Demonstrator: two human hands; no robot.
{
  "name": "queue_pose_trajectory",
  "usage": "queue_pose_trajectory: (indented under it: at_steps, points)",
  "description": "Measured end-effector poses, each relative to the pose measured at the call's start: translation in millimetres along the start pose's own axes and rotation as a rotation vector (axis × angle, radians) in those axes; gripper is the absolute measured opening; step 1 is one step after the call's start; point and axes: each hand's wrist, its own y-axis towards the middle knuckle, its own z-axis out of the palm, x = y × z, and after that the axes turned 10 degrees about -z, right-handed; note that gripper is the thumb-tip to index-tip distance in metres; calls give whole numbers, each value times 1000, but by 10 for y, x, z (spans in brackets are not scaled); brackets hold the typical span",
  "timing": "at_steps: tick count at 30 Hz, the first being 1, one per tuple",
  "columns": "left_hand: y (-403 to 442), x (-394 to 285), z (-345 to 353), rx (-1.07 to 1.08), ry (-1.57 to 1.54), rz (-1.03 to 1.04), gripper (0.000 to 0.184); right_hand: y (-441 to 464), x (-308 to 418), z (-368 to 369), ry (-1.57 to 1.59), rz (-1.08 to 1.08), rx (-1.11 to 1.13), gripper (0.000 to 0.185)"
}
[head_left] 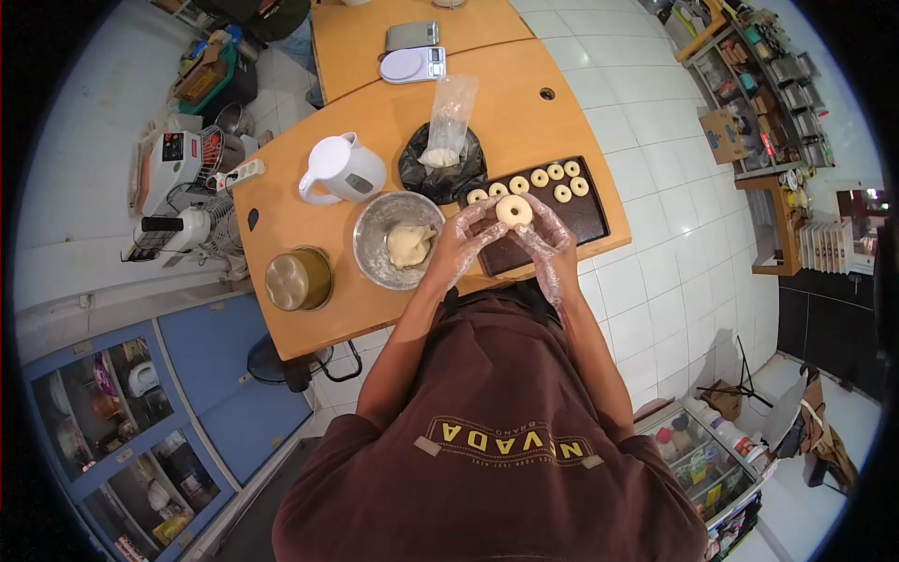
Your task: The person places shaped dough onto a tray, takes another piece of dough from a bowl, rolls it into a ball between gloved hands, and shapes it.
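Between my two hands, over the near edge of a dark baking tray (590,217), is a pale dough ring (514,212) with a small hole. My left hand (463,242) wears a clear plastic glove and pinches the ring's left side. The ring's right side is held by the fingers of my right hand (552,245), gloved the same way. Several more dough rings lie on the tray in two rows. Left of my hands a metal bowl (367,245) holds a lump of dough (409,245).
A white electric kettle (356,170), a gold-coloured pot (298,279) and a black plastic bag (420,178) with a clear bag (453,112) stand on the wooden table. Farther back are a white scale (405,66) and a grey one (412,36). Someone's leg shows at upper left.
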Motion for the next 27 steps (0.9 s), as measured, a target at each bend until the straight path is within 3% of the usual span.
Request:
queue_pose_trajectory:
  at_steps: [3,15,24,27]
  points:
    - [-31,-83,72,-39,127,8,50,3,27,16,-11,12,-7,45]
    - [127,132,8,168,44,-140,47,-18,-367,-479,-217,174,-44,31]
    - [689,985,43,100,75,-107,32,9,-668,-956,-127,238,-199,29]
    - [879,1118,126,102,16,-282,32,82,-892,-1212,-110,276,-247,30]
